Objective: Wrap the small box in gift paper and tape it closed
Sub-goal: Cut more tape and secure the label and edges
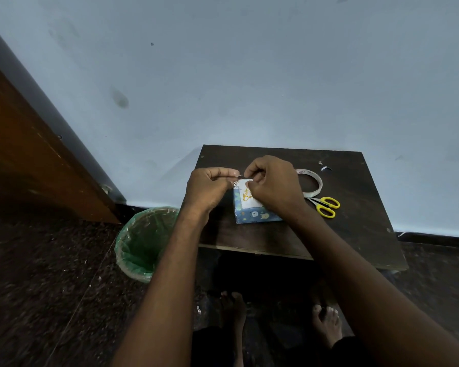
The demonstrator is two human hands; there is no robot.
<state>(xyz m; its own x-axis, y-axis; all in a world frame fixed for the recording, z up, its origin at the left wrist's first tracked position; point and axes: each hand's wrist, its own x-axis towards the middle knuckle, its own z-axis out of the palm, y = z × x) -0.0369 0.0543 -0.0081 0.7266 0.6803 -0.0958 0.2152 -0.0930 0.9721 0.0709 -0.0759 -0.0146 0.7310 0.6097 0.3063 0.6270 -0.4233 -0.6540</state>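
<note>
Nearby, a lined bin [143, 245] sits beside the surface [361, 229]; left hand [210, 186] and right hand [273, 184] pinch a small strip over the wrapped box [252, 214].

- The tabletop [355, 221] was dark wood with a dull, matt finish.
- The box [252, 211] wore smooth printed blue paper.
- The scissors [326, 206] had glossy yellow plastic handles and metal blades.
- The tape roll [314, 181] looked slightly shiny white.
- The bin [141, 245] held crinkled, glossy green plastic lining.
</note>
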